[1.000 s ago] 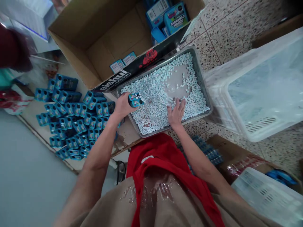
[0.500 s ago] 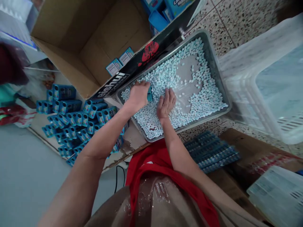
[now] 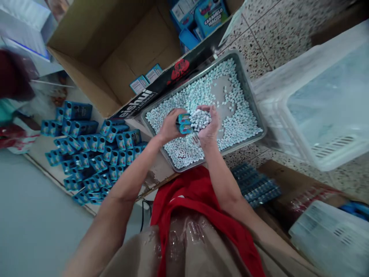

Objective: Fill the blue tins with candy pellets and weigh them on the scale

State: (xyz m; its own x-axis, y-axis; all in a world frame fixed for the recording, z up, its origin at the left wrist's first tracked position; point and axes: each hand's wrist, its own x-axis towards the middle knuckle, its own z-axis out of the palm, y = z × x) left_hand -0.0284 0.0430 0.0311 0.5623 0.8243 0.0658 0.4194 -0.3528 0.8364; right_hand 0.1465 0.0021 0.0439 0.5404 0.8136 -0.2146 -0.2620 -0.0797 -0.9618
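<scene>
A metal tray [image 3: 248,92] holds a layer of small pale blue and white candies [image 3: 239,115], with bare metal showing toward its far right. Over the tray, my left hand [image 3: 170,126] is closed around a pair of small blue candy boxes [image 3: 184,124] set side by side. Close against them, my right hand [image 3: 211,125] is cupped, its fingers curled around a heap of candies [image 3: 201,119]. The heap meets the right ends of the boxes. Whether any candies are inside the boxes is hidden.
Behind the tray stands an open cardboard box [image 3: 121,69] with blue packages [image 3: 210,17] inside. Many small blue boxes [image 3: 86,146] are grouped on the table at left. White plastic crates [image 3: 300,127] stand at right, near stacked blue packs [image 3: 256,184].
My right hand has risen from the candies and now cups a heap of them. My left hand has turned the blue boxes toward it. The view has shifted slightly.
</scene>
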